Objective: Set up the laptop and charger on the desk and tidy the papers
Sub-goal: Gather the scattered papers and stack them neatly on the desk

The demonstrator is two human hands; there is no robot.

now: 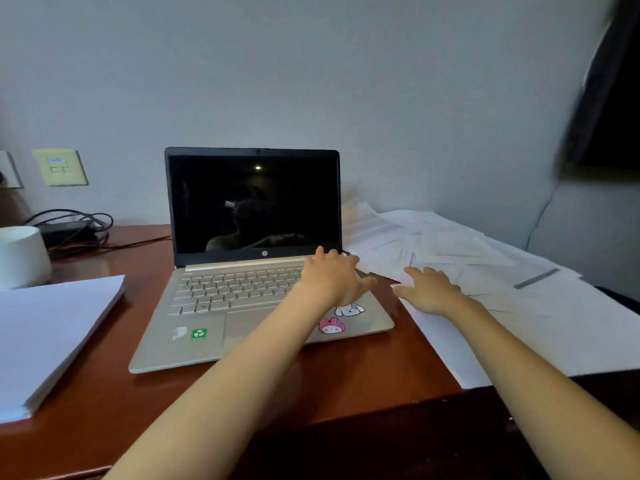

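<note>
A silver laptop [221,306] stands open on the brown desk [104,393], its screen dark and stickers on its palm rest. My left hand [334,277] lies over the right end of the keyboard with fingers spread. My right hand [431,291] reaches flat, fingers straight, onto the near edge of a messy spread of loose white papers [485,265] covering the desk's right side. A neat stack of white paper [48,327] sits at the left. The black charger with its coiled cable [69,225] lies at the back left by the wall.
A white round object [20,258] stands at the far left in front of the charger. A yellowish wall plate [60,167] is on the wall above it. A dark blurred object [609,91] hangs at the upper right. The desk's front edge runs below the laptop.
</note>
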